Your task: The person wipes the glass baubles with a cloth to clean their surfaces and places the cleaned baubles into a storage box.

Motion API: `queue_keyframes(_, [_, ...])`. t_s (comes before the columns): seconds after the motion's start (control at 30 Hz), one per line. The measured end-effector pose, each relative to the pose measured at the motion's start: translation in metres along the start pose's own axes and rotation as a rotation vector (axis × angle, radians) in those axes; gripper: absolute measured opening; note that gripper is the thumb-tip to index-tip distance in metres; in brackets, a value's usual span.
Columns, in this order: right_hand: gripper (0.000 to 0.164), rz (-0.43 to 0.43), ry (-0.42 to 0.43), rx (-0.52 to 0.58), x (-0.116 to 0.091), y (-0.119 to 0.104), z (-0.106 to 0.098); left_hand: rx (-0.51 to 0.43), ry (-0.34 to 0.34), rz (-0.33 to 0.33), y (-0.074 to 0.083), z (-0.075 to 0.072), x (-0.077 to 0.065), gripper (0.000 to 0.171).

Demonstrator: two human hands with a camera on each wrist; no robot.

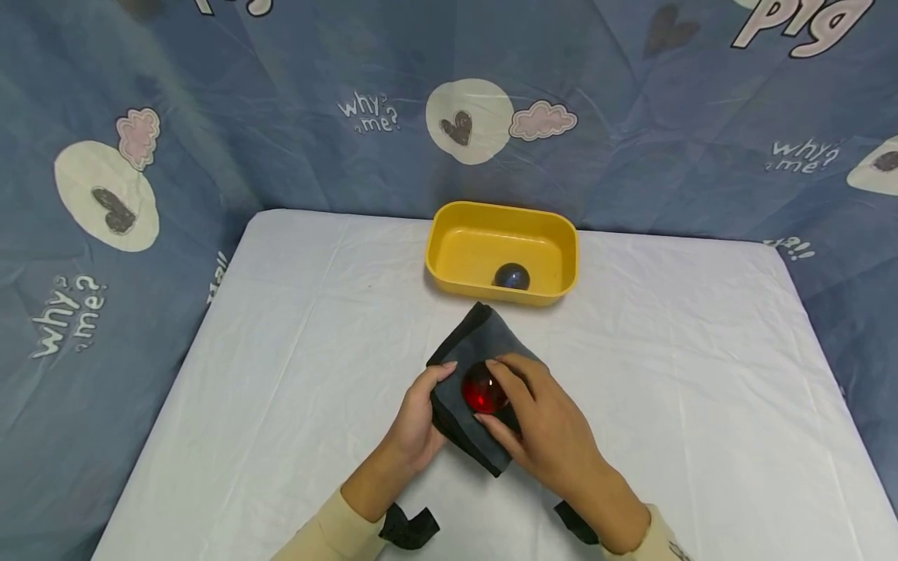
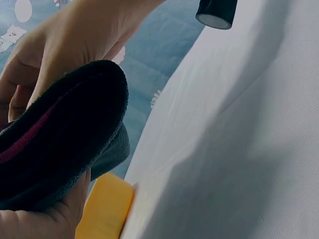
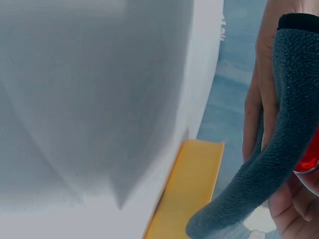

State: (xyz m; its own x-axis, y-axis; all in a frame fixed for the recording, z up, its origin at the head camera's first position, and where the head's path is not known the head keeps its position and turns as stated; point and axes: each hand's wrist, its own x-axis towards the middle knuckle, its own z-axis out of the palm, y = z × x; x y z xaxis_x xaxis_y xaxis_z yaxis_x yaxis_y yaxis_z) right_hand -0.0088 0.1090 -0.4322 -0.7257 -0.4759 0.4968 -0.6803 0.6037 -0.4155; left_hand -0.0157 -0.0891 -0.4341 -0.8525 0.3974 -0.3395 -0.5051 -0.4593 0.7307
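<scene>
A red, see-through ball [image 1: 480,391] rests on a folded dark grey-blue cloth [image 1: 491,335] above the table's front half. My left hand [image 1: 419,421] grips the cloth from the left, its thumb on top and its other fingers hidden beneath. From the right, my right hand [image 1: 550,425] pinches the ball between thumb and fingers against the cloth. The left wrist view shows the fuzzy cloth [image 2: 60,134] in folds, with a pinkish strip inside. At the right edge of the right wrist view, part of the red ball [image 3: 310,149] shows behind the cloth [image 3: 291,109].
Beyond the hands, a yellow tray [image 1: 501,296] stands at the back of the white-covered table [image 1: 316,351], with a dark blue ball [image 1: 512,276] inside. A blue printed curtain [image 1: 302,117] hangs behind. Black pieces [image 1: 410,530] show near both wrists.
</scene>
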Motion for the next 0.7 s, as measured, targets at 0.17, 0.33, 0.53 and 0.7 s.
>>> queue_keyframes(0.17, [0.059,0.034,0.018,0.033,0.0012,0.0003,0.0007,0.005,-0.002,-0.007,-0.0006,-0.0005,-0.0004,0.059])
queue_keyframes(0.33, [0.061,0.078,0.045,0.057,0.0033,0.0006,0.0021,0.019,-0.002,-0.004,0.0,-0.0009,-0.0004,0.059])
queue_keyframes(0.53, [0.06,0.143,0.07,0.069,0.0033,0.0014,0.0046,0.033,-0.003,-0.014,0.0001,0.0003,0.0007,0.061])
queue_keyframes(0.7, [0.058,0.2,0.084,0.085,0.004,0.0019,0.0065,0.028,0.002,-0.016,-0.0005,0.001,0.0007,0.06])
